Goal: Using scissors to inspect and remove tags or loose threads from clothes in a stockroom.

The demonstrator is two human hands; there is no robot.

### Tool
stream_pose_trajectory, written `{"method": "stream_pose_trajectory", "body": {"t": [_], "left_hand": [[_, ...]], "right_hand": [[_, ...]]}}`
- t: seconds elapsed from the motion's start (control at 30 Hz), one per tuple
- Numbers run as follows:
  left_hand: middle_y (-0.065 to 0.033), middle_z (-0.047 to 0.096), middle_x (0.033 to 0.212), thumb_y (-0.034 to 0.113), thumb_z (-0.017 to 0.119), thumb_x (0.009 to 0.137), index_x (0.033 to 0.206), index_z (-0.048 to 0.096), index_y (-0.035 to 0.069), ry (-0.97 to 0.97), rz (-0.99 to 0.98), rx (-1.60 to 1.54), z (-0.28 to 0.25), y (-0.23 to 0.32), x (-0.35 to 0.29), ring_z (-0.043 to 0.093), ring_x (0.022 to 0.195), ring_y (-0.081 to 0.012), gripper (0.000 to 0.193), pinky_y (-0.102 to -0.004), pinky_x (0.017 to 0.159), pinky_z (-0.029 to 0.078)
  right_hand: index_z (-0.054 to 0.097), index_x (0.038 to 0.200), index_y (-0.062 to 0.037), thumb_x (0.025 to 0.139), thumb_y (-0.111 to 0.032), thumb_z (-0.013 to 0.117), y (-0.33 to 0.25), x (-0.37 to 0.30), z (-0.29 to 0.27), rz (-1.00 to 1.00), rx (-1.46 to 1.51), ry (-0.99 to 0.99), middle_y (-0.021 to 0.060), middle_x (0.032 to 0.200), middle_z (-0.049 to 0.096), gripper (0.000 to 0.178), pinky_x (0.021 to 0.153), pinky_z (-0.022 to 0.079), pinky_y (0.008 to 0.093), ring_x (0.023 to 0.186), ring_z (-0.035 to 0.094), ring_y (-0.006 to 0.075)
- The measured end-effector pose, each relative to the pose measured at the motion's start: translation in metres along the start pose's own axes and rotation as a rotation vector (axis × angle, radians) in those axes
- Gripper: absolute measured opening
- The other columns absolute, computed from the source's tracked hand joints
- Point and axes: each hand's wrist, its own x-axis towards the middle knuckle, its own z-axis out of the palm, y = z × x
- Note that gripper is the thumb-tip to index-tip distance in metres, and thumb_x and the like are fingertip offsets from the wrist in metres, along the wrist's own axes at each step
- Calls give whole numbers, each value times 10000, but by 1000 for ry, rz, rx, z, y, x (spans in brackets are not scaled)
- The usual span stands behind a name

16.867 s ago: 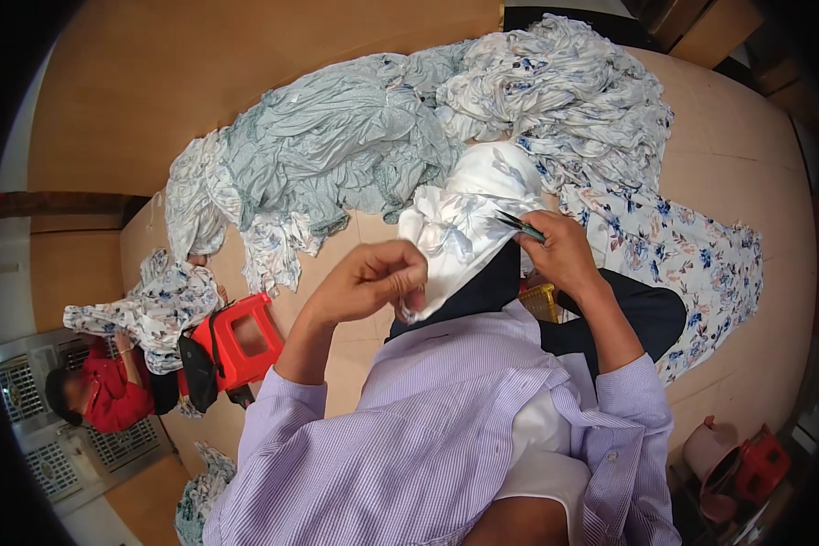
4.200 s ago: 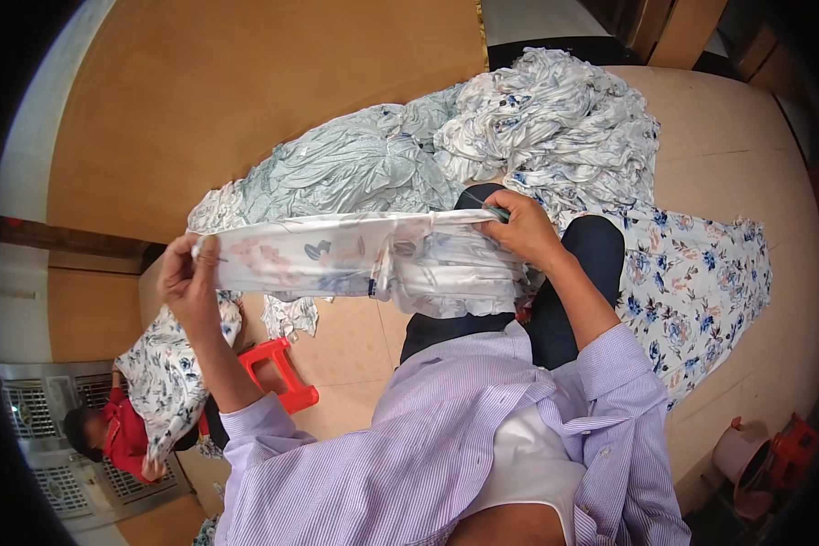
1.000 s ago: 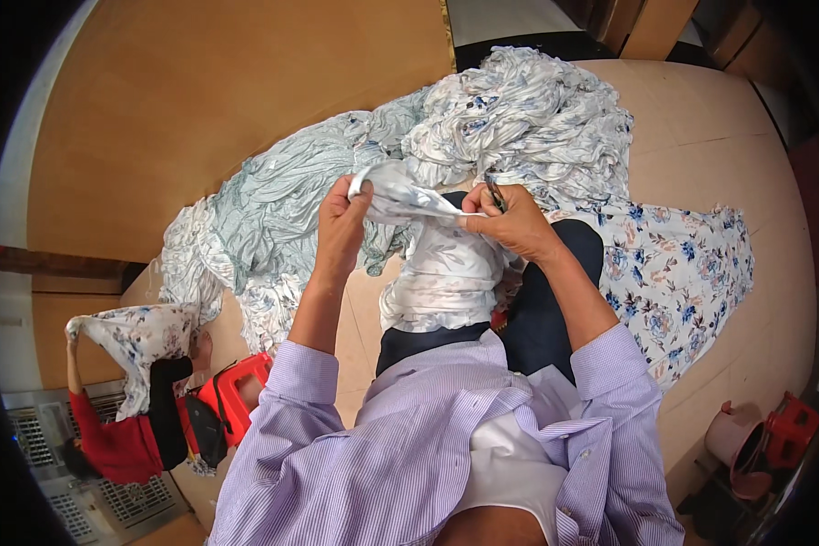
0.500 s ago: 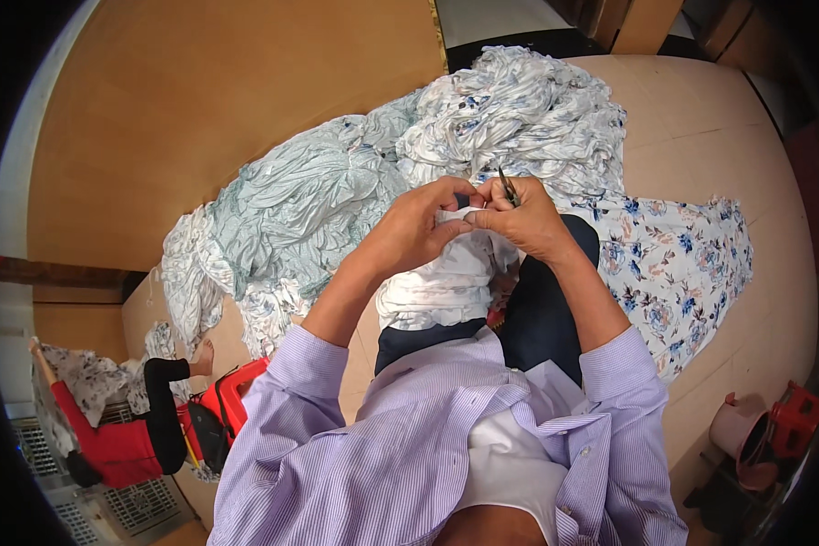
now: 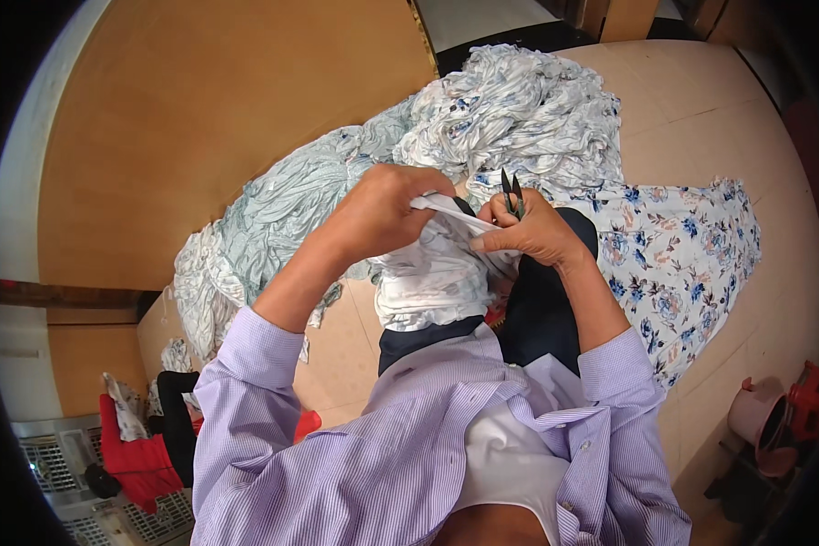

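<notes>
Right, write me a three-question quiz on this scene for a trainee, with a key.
1. What does the left hand hold?
2. True or false: the snips in the right hand are closed.
3. Fill in: flowered cloth lies spread on the floor, off to the person's ____.

Key:
1. White cloth.
2. False; they stand open.
3. Right.

left grip: holds white cloth | right grip: holds dark snips, touches cloth | beyond: floral heap
</notes>
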Motion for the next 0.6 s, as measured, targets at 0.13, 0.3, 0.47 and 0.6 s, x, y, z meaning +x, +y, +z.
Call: {"method": "stream_pose_trajectory", "body": {"t": [0.13,0.3,0.47,0.6], "left_hand": [[-38,587,629,-107,570,622,883,685,13,129,-33,-48,-25,14,-2,458,503,-166,310,-268,488,382],[2,546,609,-115,588,628,895,699,16,333,-39,-53,-60,33,-10,398,505,-95,318,-216,470,328],[26,555,641,-124,603,643,915,709,8,502,-28,-78,-85,62,-30,377,533,-48,320,-178,482,294],[10,593,698,-135,600,649,935,698,-24,638,4,-71,-103,79,-50,396,561,-35,322,-166,502,295]], "right_hand": [[372,563,-126,609,20,785,-7,-3,5,-68,-47,66,-6,687,557,441,644,397,201,644,480,89],[462,582,-92,647,-4,764,-23,0,18,-73,-206,281,-34,649,504,321,601,372,198,608,437,71],[546,638,-58,699,-15,709,-31,7,22,-171,-390,523,-40,614,455,180,556,343,209,568,393,69],[567,669,-40,731,-11,661,-25,18,19,-328,-523,630,-27,617,455,116,549,338,224,561,384,85]]}}
